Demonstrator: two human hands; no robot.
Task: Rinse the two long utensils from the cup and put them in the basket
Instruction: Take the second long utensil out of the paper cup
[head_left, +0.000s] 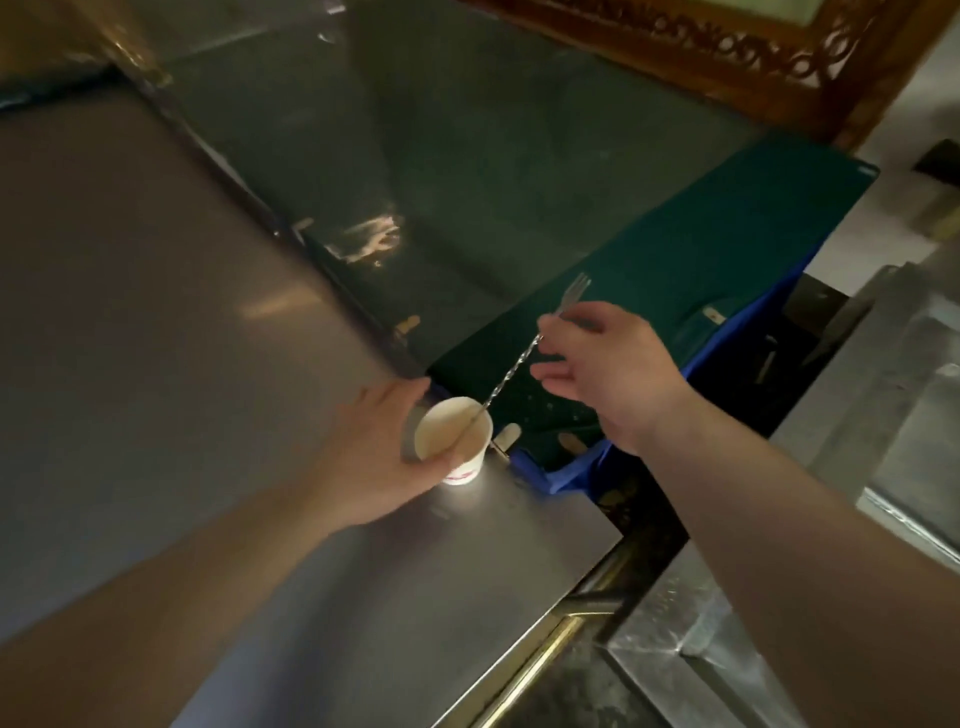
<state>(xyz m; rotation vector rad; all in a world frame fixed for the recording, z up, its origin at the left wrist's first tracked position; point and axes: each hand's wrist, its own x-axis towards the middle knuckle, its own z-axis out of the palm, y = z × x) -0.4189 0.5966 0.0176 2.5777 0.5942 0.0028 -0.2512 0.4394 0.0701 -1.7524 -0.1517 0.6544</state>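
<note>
Cup (456, 440) first: white paper, with a red mark low on its side, standing upright on the grey metal surface (156, 312) near that surface's far right corner. Its inside looks pale and creamy, though I cannot tell whether anything liquid is left in it. One long utensil (511, 371) leans out of it, a thin twisted metal stem with its lower end resting inside the cup and a small fork head at the top, tilted up and to the right. I can make out only this one; a second one does not show clearly to me.

Just right of the cup sits a blue bin (566, 475) with a dark green cover (675, 270) laid over it, and a few pale flat sticks (506, 436) lie at its near edge. What is under the cover is hidden.

My left hand (379, 447) curls round the left side of the cup, fingers wrapped at the rim and wall, thumb toward the near side, steadying it on the surface. My right hand (608, 364) hangs above the green cover, palm turned down and left, pinching the upper stem of the utensil between thumb and forefinger just under the fork head; the other fingers are loosely spread below. Both forearms are bare and reach in from the near edge.

To the far right, steel fittings are blurred.
</note>
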